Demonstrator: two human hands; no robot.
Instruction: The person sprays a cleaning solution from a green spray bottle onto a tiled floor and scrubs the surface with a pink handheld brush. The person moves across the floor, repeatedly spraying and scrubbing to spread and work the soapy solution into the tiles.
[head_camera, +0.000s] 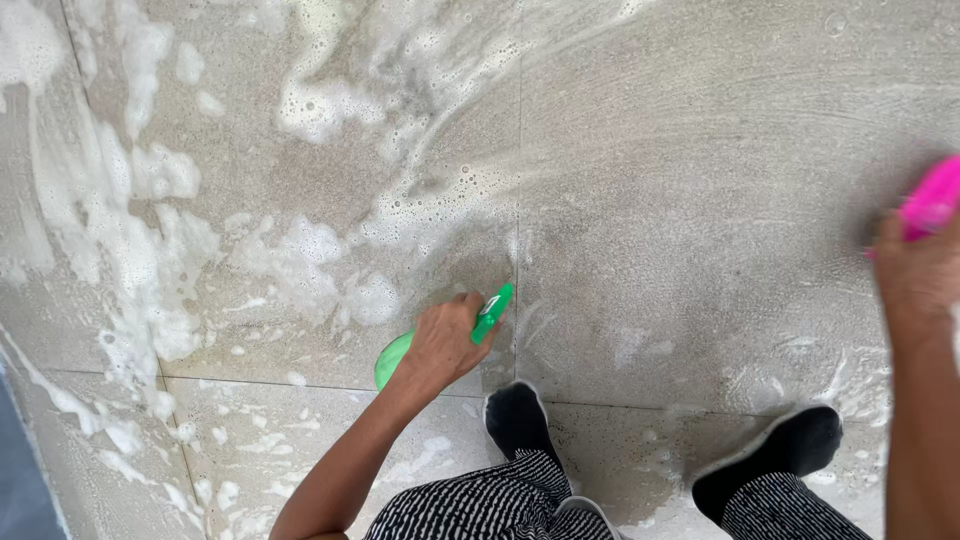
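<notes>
Down at the lower middle, the left hand (445, 340) is closed around a green spray bottle (440, 335), fingers wrapped over its neck so that only the rounded green body behind the wrist and the nozzle tip ahead of the knuckles show; the nozzle points up and to the right, away from the person, and sits close above the wet floor (700, 150). Far off to the right, well apart from the left, the right hand (915, 275) is seen from the back, fingers curled over a bright pink object (932, 200) that pokes out beyond the knuckles toward the frame edge; the object is blurred and cut off, so its kind cannot be told, though the hand looks clamped on it.

Between and beyond the two hands lie large grey stone tiles, wet and streaked; thick white soap foam (150, 250) spreads to the left of the left hand and above it, thinning into bubbly arcs toward the right hand. Just below the left hand stands a black shoe (515, 415) with a pale sole; a second black shoe (780, 450) rests below the right forearm; striped black-and-white trouser legs (480, 505) fill the bottom edge.
</notes>
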